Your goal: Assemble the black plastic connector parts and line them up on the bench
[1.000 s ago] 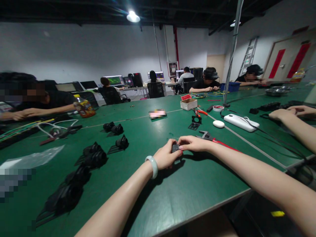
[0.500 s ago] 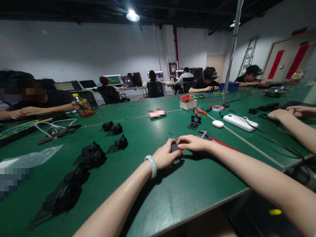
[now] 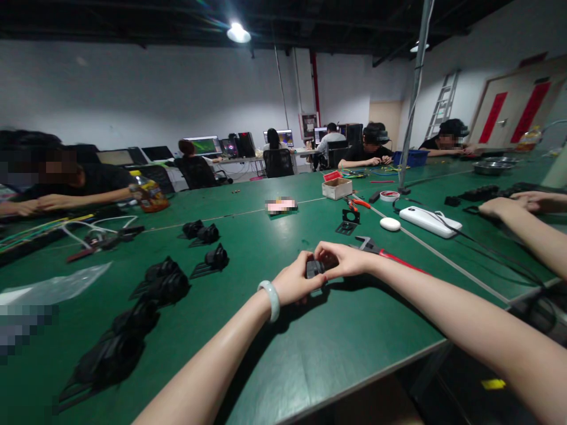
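Observation:
Near the middle of the green table, my left hand, with a pale bangle at the wrist, is closed around a small black plastic part. From the other side my right hand grips the same part, fingertips pressed to it. Both hands cover most of the part, so its full shape is hidden. Just beyond my right hand lies a wrench with red handles. Farther off stands a black bracket with a round hole.
Several black ring-shaped assemblies line the left side. Orange-handled pliers, a small box, a white mouse-like object and a white power bank lie beyond. A pole rises at right, near a co-worker's hands.
My right hand's fingers have shifted and arch higher over the black part, which shows a little more between my hands. My left hand stays about where it was.

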`<state>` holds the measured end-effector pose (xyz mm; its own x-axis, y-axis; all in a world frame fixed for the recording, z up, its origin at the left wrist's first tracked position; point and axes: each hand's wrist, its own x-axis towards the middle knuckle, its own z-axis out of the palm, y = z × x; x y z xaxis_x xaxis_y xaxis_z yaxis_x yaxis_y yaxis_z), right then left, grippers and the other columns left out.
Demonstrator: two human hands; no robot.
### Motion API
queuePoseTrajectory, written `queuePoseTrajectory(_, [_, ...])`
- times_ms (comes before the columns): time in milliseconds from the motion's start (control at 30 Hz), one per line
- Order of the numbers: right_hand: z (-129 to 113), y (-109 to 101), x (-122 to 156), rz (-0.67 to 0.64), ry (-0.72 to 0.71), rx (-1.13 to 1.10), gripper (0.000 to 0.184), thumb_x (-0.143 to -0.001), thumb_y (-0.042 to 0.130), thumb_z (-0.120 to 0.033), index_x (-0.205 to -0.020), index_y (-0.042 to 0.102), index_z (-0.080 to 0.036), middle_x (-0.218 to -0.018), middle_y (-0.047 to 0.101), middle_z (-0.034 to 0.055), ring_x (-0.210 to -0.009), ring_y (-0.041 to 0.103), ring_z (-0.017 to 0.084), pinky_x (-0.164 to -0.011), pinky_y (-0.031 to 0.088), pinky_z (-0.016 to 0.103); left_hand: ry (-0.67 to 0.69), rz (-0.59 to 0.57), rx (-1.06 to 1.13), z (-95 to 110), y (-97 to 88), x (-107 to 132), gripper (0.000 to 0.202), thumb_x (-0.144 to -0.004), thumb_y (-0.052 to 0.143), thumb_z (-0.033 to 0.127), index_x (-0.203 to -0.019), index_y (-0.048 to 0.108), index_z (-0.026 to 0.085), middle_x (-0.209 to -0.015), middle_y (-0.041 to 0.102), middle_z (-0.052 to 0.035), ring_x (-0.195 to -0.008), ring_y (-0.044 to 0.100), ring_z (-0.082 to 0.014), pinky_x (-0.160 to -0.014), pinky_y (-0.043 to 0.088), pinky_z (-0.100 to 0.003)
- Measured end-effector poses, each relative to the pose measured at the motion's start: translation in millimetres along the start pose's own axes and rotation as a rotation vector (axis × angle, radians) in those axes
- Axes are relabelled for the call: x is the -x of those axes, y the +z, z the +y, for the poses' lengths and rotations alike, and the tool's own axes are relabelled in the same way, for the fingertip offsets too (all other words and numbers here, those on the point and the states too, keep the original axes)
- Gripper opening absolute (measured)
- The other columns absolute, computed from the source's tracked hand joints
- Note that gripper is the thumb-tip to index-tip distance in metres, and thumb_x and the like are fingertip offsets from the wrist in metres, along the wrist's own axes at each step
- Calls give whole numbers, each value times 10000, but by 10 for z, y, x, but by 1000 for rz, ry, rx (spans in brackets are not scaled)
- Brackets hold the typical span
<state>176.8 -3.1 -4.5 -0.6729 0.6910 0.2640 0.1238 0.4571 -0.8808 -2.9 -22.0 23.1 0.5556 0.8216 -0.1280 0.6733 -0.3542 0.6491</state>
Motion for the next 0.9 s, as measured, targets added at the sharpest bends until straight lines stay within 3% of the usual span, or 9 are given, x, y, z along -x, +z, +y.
queuePoseTrajectory(900, [41,10,-14,44,31,32,349,-636,640,-264,-891,432,-150,-784,486,-8,-685,473,101,-655,406,244,-27,17,-21,21,9,4,476,-711,472,458,-1087,331,202,-787,569,-33,-371,494,-72,-317,369,-158])
